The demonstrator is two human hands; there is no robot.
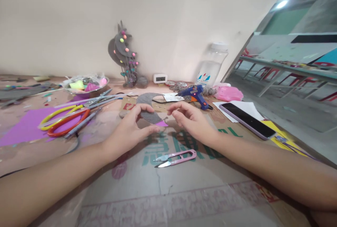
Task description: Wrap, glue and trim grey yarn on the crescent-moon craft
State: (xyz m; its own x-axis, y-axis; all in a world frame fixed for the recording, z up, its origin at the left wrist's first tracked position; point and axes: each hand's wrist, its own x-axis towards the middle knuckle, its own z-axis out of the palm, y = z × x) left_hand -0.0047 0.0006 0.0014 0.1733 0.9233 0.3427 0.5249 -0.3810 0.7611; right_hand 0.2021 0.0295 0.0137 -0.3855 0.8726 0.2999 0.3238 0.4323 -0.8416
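Note:
A curved piece wrapped in grey yarn (149,114), with a purple tip (162,124), lies on the cardboard. My left hand (134,125) is around its near side, thumb and fingers apart in a C shape; whether it touches the piece is unclear. To the right of the purple tip is my right hand (188,118), its fingers curled loosely and apart, with nothing visible in them. Pink thread snips (181,157) lie on the cardboard in front of both hands. A blue glue gun (197,95) rests behind my right hand.
Yellow- and red-handled scissors (68,118) lie on purple sheets (23,125) at left. Behind are a bowl of colored pieces (86,92), a decorated grey crescent (123,49), a timer (160,78) and a bottle (212,65). A phone (247,120) lies at right.

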